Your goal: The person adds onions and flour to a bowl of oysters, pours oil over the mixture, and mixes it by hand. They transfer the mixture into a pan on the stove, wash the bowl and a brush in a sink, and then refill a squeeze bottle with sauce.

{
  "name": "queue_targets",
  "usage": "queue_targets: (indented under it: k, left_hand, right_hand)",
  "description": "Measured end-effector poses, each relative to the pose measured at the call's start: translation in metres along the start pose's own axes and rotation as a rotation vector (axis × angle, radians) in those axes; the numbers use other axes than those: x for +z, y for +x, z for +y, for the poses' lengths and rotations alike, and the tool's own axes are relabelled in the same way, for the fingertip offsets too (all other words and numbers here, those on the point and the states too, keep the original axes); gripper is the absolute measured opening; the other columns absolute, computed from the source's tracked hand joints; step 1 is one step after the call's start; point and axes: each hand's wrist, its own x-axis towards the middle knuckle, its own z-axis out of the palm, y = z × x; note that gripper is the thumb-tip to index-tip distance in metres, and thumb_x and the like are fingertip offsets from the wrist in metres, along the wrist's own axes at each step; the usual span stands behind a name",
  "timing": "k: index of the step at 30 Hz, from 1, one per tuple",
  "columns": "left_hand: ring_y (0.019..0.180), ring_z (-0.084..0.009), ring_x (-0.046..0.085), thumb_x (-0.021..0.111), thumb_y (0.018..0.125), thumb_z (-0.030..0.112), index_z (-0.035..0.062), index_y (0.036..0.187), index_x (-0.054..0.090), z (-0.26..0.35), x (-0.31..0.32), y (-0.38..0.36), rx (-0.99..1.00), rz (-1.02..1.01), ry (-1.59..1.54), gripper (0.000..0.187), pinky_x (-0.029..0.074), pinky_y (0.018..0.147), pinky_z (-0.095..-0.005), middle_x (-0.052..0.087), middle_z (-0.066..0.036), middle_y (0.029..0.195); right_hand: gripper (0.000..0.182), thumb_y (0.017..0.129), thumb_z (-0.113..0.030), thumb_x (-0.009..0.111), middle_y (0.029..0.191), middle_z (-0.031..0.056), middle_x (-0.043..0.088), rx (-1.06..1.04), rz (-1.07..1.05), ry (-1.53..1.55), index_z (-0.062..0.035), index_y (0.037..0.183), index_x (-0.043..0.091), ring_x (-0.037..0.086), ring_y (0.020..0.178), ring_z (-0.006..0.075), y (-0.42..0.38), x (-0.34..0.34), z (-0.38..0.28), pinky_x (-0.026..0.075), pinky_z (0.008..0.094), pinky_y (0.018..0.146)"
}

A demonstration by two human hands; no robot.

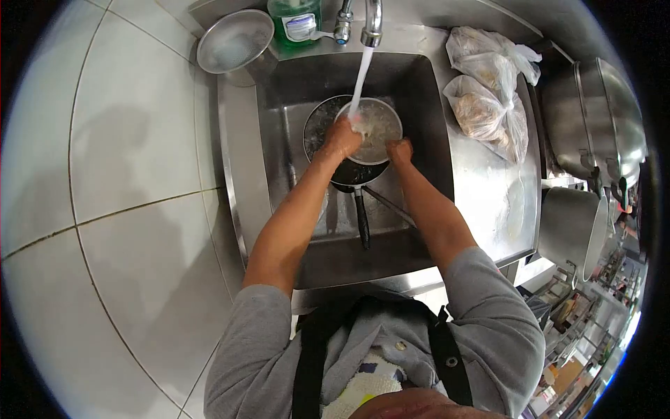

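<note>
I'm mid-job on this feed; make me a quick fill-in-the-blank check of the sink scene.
1. Clear water pours from the curved chrome faucet, so the tap is turned ____.
2. The person's ____ hand is the one nearer that stream.
3. The round dark pan, partly hidden by the round pale-rimmed vessel, has a handle coloured ____.
4. From the person's view, the clear plastic bags lie to the ____ of the rectangular metal sink.

Missing words: on; left; black; right.

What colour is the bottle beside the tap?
The bottle is green with a mostly white label, clearest in the head view.
</note>
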Motion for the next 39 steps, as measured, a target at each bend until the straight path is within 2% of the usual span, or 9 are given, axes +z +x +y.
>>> queue_targets:
  k: [3,7,10,18,22,24,34,36,39]
  left_hand:
    - [0.104,-0.0334,0.058,0.060,0.081,0.013,0.0079,0.118,0.056,-0.048,0.050,-0.016,0.302,-0.043,0.441,0.037,0.045,0.091,-0.0395,0.060,-0.017,0.115]
    - [0.095,-0.0349,0.061,0.060,0.083,0.014,0.0040,0.108,0.060,-0.041,0.047,-0.016,0.229,-0.017,0.209,0.027,0.047,0.082,-0.0410,0.064,-0.018,0.103]
    - [0.087,-0.0361,0.064,0.056,0.086,0.016,0.0081,0.099,0.065,-0.025,0.031,0.006,0.167,0.203,-0.196,0.017,0.047,0.076,-0.0431,0.066,-0.020,0.089]
    - [0.098,-0.0371,0.061,0.051,0.088,0.020,-0.0001,0.102,0.062,-0.041,-0.010,0.008,0.012,-0.291,0.215,0.027,0.046,0.083,-0.0418,0.063,-0.023,0.105]
    - [0.107,-0.0328,0.059,0.055,0.076,0.007,0.0028,0.110,0.061,-0.017,0.025,0.040,-0.154,0.325,-0.321,0.035,0.047,0.088,-0.0393,0.061,-0.020,0.115]
    - [0.108,-0.0313,0.058,0.056,0.075,0.005,0.0029,0.112,0.059,-0.018,0.026,0.030,0.073,-0.062,-0.042,0.037,0.046,0.089,-0.0388,0.061,-0.018,0.116]
    - [0.113,-0.0322,0.054,0.050,0.092,0.041,0.0026,0.114,0.058,0.030,-0.007,-0.032,0.428,-0.119,0.209,0.045,0.041,0.093,-0.0392,0.060,-0.020,0.114]
    - [0.111,-0.0296,0.055,0.049,0.094,0.040,0.0006,0.111,0.059,0.023,-0.012,-0.029,0.251,-0.132,-0.074,0.044,0.041,0.093,-0.0369,0.061,-0.018,0.115]
    - [0.096,-0.0259,0.062,0.056,0.091,0.022,0.0019,0.102,0.062,0.006,-0.018,-0.008,0.010,0.308,-0.530,0.024,0.047,0.082,-0.0377,0.066,-0.012,0.101]
  right_hand:
    - [0.039,0.075,-0.024,0.068,0.089,0.0254,0.066,-0.332,-0.266,-0.071,0.0104,0.094,0.063,0.068,0.080,0.0316,0.064,0.052,0.056,0.055,0.0393,0.068]
    - [0.041,0.077,-0.032,0.067,0.080,0.0215,0.067,0.130,-0.292,0.214,0.0085,0.084,0.065,0.068,0.060,0.0293,-0.004,-0.054,-0.084,0.055,0.0340,0.047]
    - [0.064,0.076,-0.043,0.067,0.083,0.0237,0.066,-0.083,-0.116,0.205,0.0143,0.102,0.054,0.068,0.067,0.0292,-0.038,-0.063,-0.135,0.057,0.0369,0.050]
    - [0.047,0.078,-0.002,0.051,0.101,0.0234,0.063,0.192,-0.465,0.600,-0.0006,0.125,0.048,0.066,0.080,0.0368,-0.058,-0.079,-0.117,0.058,0.0528,0.053]
    - [0.056,0.075,0.002,0.046,0.108,0.0232,0.060,-0.020,-0.341,0.587,-0.0034,0.131,0.043,0.065,0.082,0.0382,-0.058,-0.022,-0.101,0.059,0.0503,0.057]
    - [0.059,0.075,0.003,0.045,0.112,0.0228,0.058,0.045,-0.390,0.734,-0.0041,0.133,0.041,0.065,0.084,0.0392,-0.068,-0.079,-0.116,0.060,0.0497,0.059]
    - [0.041,0.081,-0.030,0.065,0.097,0.0286,0.061,0.192,-0.576,0.596,0.0062,0.100,0.061,0.066,0.074,0.0415,0.002,-0.117,-0.104,0.057,0.0482,0.054]
    - [0.051,0.085,-0.042,0.055,0.099,0.0322,0.060,0.038,-0.707,0.353,0.0043,0.105,0.061,0.065,0.082,0.0416,0.004,-0.109,-0.120,0.055,0.0475,0.072]
    - [0.055,0.087,-0.047,0.049,0.102,0.0294,0.061,-0.658,0.146,-0.089,0.0013,0.110,0.062,0.060,0.097,0.0423,-0.046,-0.039,-0.166,0.046,0.0419,0.091]
